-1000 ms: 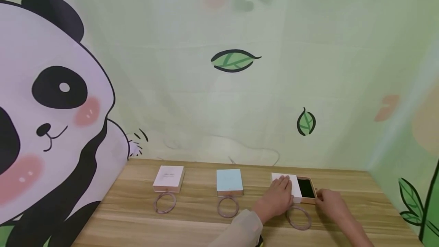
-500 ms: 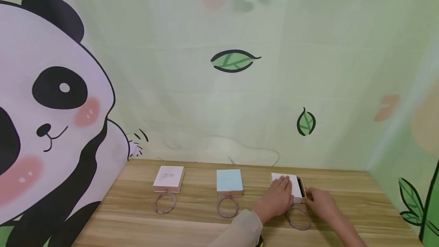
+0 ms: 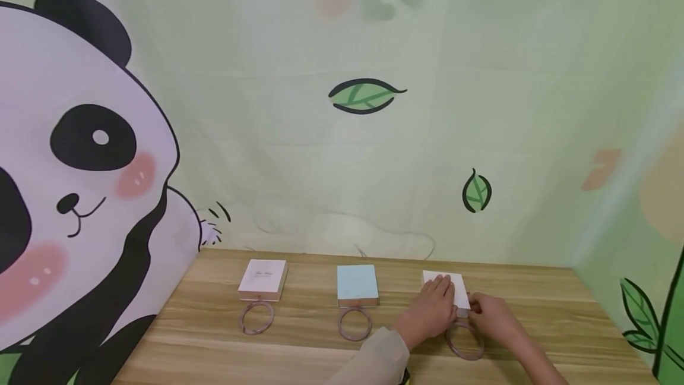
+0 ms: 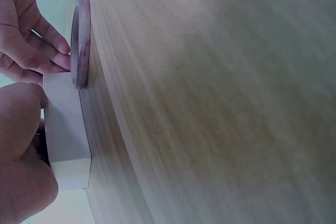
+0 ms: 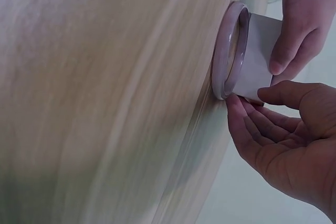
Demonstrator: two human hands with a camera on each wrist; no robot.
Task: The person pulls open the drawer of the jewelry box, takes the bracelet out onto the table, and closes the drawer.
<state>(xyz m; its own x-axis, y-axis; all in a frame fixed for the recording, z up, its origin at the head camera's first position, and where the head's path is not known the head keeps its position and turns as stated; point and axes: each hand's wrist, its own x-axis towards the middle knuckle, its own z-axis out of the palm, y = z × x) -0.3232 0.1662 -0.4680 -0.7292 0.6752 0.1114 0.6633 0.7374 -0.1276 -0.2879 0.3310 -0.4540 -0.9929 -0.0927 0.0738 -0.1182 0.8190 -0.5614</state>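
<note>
A small white slide-out gift box (image 3: 459, 291) lies at the right of the table, its drawer almost wholly inside the sleeve. My left hand (image 3: 430, 311) rests on its top, fingers laid straight across it. At the box's right end is my right hand (image 3: 494, 316). In the right wrist view the right thumb and fingertips touch that end of the box (image 5: 257, 51), where a thin brown drawer edge shows. A mauve bangle (image 4: 83, 40) stands out in front of the box in the left wrist view; from the head it lies flat on the table.
To the left stands a light blue box (image 3: 357, 281) with a bangle (image 3: 354, 339) in front. Farther left, a pinkish white box (image 3: 263, 277) has another bangle (image 3: 242, 318) before it. A panda-printed cloth (image 3: 267, 135) hangs behind the wooden table (image 3: 224, 361).
The drawer with its black lining has slid leftward into the white sleeve, the right hand moving left with it. The left hand has stayed on the box top.
</note>
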